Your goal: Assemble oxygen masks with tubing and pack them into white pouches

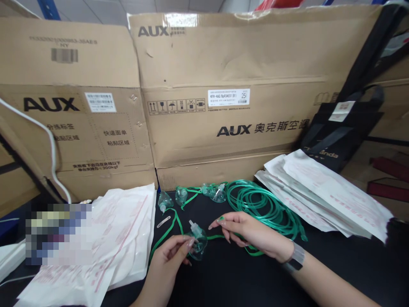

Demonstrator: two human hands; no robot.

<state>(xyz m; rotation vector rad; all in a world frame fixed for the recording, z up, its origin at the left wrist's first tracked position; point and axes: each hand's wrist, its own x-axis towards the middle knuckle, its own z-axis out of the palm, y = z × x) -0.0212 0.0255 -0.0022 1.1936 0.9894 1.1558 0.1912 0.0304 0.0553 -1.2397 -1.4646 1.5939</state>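
Note:
My left hand (pixel 175 249) pinches the edge of a clear green oxygen mask (pixel 198 243), whose pale connector points up and away from me. A green elastic strap (pixel 214 237) runs from the mask's right side to my right hand (pixel 241 228). The fingers of that hand are closed around the strap, and a bit of green shows at the fingertips. Another green strap (pixel 164 236) curves left of the mask, near a small metal strip (pixel 164 221) with holes. Behind lie several more masks, among them one at the left (pixel 165 201) and one at the right (pixel 219 193).
Coiled green tubing (pixel 265 204) lies behind my right hand. White printed pouches are stacked at the left (pixel 128 238) and right (pixel 332 196). Large cardboard boxes (pixel 191 145) wall off the back of the black tabletop. A black bag (pixel 338 136) stands at the right.

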